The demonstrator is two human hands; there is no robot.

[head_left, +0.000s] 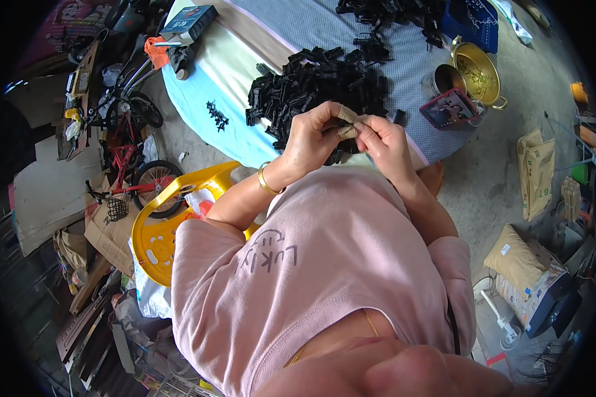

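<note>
My left hand (312, 135) and my right hand (385, 147) meet at the fingertips over the near edge of the cloth-covered table (235, 142). Both are closed in a pinch; whatever is between them is too small or too hidden to name. Tan wraps cover the thumb and a finger of my left hand, and a gold bangle circles that wrist. Just beyond the hands lies a big heap of black plastic pieces (311, 86). A little cluster of small black parts (216, 116) sits apart to the left.
More black pieces (404, 13) lie at the far side near a blue basket (471, 26). A gold-coloured pot (493, 66), a metal cup (449, 78) and a phone (449, 109) are at the right. A yellow chair (153, 248) stands left, bicycles (129, 162) behind it.
</note>
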